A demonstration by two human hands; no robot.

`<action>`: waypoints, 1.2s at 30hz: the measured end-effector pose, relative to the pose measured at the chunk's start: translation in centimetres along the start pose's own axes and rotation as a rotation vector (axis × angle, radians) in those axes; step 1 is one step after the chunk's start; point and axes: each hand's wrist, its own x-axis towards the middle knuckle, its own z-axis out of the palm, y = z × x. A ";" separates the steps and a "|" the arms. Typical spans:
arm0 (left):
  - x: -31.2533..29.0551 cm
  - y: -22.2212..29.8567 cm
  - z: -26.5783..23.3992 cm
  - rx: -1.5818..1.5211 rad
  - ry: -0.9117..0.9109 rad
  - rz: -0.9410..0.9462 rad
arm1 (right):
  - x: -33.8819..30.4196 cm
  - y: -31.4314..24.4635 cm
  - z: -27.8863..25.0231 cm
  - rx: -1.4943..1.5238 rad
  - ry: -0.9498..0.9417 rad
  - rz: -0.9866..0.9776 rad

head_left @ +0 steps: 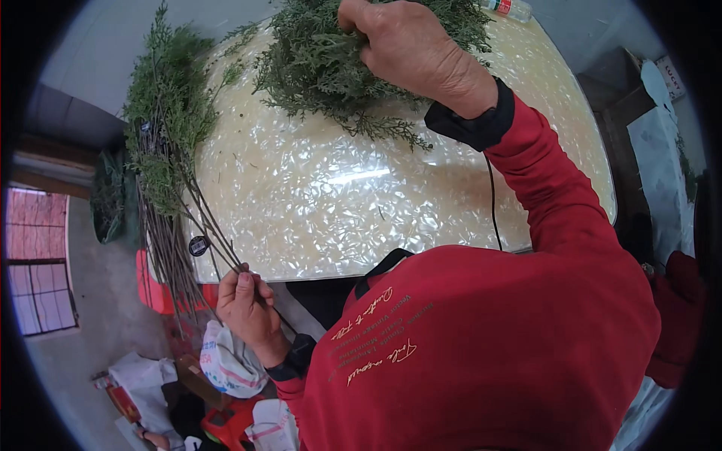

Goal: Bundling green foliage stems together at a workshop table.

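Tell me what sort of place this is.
Probably a small indoor workroom: green sprigs heaped on a glossy table, leafy stems along its left edge, and a barred window.

One left hand [247,304] and one right hand [410,46], two in all. One table [316,218]. One heap of conifer sprigs [320,71] at the far edge, one bunch of long conifer branches [165,105] along the left edge, its stems [169,252] overlapping too much to count. One bottle [513,10] at the far right corner, one round black label [198,246], one black cord [493,203].
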 end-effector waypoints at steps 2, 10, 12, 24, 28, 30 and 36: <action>0.1 -0.1 0.0 0.002 0.021 -0.004 | -0.3 -0.2 -0.4 0.032 -0.079 -0.036; 0.3 0.3 0.3 0.019 0.064 0.007 | -3.2 -1.1 -1.5 0.138 -0.688 -0.147; 0.0 0.2 0.4 0.025 0.079 -0.006 | -3.0 -1.0 -1.5 0.214 -0.492 -0.051; 0.4 0.7 0.4 -0.005 0.044 0.036 | -2.3 0.3 3.2 0.409 -0.284 0.029; -0.4 1.6 0.7 -0.063 0.123 -0.006 | -1.0 -1.0 0.3 0.782 -0.371 0.089; -0.2 1.9 1.6 -0.090 0.112 0.014 | 0.3 -1.8 -0.4 0.813 -0.508 0.122; 0.7 1.9 2.9 -0.165 0.030 0.026 | -1.0 -7.1 2.2 1.418 -0.551 0.334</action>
